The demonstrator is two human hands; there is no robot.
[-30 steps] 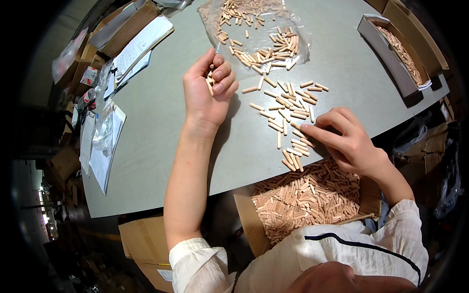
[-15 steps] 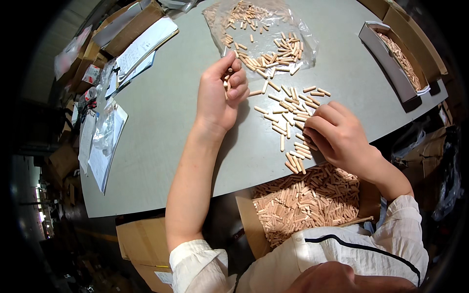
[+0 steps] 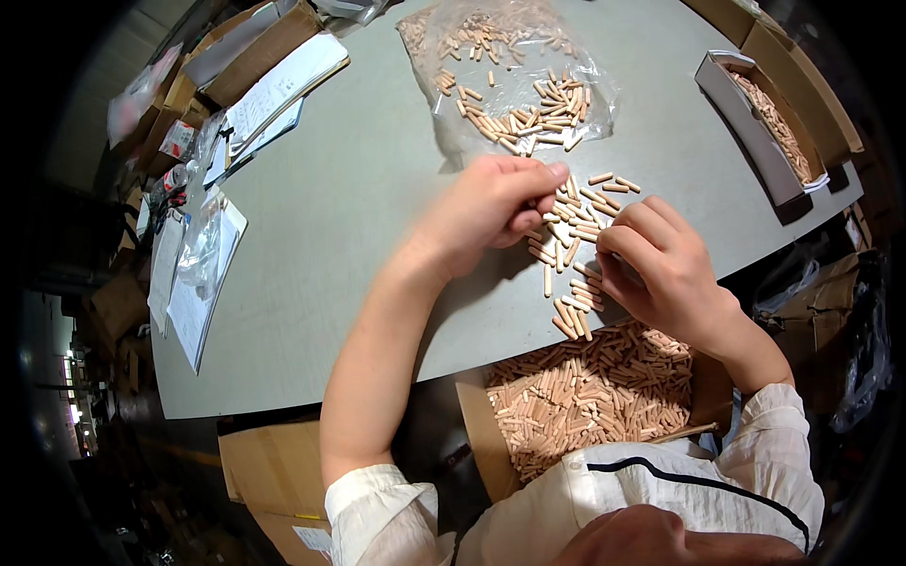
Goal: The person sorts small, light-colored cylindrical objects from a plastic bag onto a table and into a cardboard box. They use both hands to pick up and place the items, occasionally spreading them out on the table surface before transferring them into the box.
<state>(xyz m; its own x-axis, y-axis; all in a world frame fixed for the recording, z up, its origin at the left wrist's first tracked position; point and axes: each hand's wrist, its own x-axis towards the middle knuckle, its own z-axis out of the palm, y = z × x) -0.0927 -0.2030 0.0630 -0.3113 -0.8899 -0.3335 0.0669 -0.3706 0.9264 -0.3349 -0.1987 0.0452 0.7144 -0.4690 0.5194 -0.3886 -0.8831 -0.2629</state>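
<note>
Small wooden dowels (image 3: 584,226) lie in a loose spread on the grey table (image 3: 302,274). My left hand (image 3: 495,203) is over the spread's left side, back up, thumb and fingers closed. It had dowels in it in the earlier picture; now its curled fingers hide them. At the right edge of the spread, my right hand (image 3: 661,269) has its fingers bent and pressed together low over the dowels. Whatever its fingertips grip is out of sight. Just beyond lies a clear plastic bag (image 3: 604,85) with many dowels in and on it.
Below the table edge stands a cardboard box (image 3: 477,429) full of dowels. A long narrow carton (image 3: 741,132) of dowels sits at the right. Papers (image 3: 208,292), a notebook (image 3: 274,94) and an open carton (image 3: 260,57) line the left side.
My left hand has swung right and toward me, from beside the bag to over the loose dowels, turning its back up. My right hand stays nearly in place.
</note>
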